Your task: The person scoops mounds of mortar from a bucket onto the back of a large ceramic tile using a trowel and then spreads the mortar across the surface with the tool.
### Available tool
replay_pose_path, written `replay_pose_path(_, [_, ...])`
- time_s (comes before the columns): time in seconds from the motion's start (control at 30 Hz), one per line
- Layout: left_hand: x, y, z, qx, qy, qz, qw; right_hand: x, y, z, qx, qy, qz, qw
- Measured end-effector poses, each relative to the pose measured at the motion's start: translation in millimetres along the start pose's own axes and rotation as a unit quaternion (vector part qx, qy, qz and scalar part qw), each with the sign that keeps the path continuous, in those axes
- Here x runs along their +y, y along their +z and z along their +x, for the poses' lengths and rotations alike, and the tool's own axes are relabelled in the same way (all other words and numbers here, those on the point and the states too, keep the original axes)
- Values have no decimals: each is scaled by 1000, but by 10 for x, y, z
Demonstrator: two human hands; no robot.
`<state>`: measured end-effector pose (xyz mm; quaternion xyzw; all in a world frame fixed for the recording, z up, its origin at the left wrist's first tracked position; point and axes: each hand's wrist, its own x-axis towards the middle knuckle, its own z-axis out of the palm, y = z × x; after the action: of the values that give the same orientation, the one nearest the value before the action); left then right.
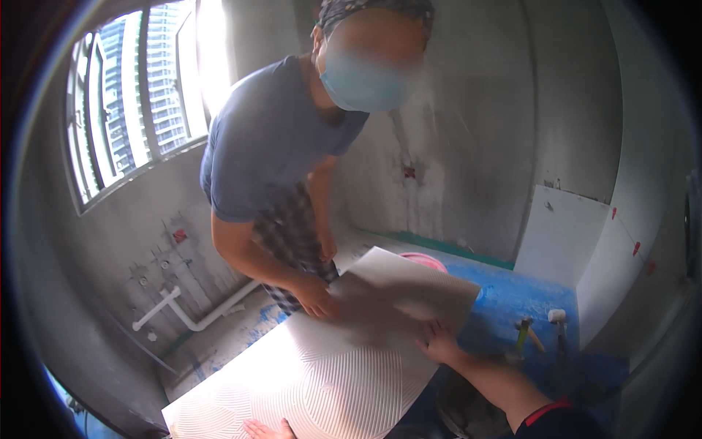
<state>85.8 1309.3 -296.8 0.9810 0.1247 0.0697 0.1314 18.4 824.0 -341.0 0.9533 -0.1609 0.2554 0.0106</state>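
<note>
A large tile [351, 366] lies before me, its near left part covered with curved, combed ridges of pale adhesive. The far right part looks smooth and partly shaded. My right hand [441, 342] rests at the tile's right edge, fingers stretched over its surface. At the bottom of the view, my left hand [267, 429] shows only in part, with its fingers spread on the ridged side near the close edge. Across from me a co-worker [270, 146] in a blue shirt and light-blue mask leans over; one of their hands [319, 301] touches the tile's far edge.
On the blue-coated floor [504, 304] to the right lie a white-headed mallet [557, 316] and a green-handled tool [522, 336]. A pink-red rim [425, 261] shows behind the tile. White pipes [194, 322] stand at the left wall. Red clips [637, 249] sit on the right wall tiles.
</note>
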Motion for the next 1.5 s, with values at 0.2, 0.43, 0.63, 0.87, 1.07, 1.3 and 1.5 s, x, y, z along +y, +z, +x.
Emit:
replay_pose_path(0.2, [-84,-138,-68,-13,-40,-13,999,-690,-325,-91,-167,32,0,985])
replay_pose_path(0.43, [-164,-152,-201,-31,-50,-25,998,-627,-541,-1442,-76,-187,70,977])
replay_pose_path(0.63, [-248,50,-215,-6,-25,4,1000,971,-1430,-1288,-331,39,49,942])
replay_pose_path(0.87, [-287,110,-24,5,21,77,997,2243,-1526,-1269,-378,-83,-368,846])
replay_pose_path(1.07, [-414,237,-81,19,44,82,995,2297,-1286,-1447,-492,15,-366,789])
replay_pose_path(1.3, [-404,316,-65,20,35,45,998,2522,-1072,-1458,-262,-249,-357,861])
replay_pose_path(1.5, [-491,280,42,46,50,81,994,2101,-1492,-1608,-387,-186,-342,836])
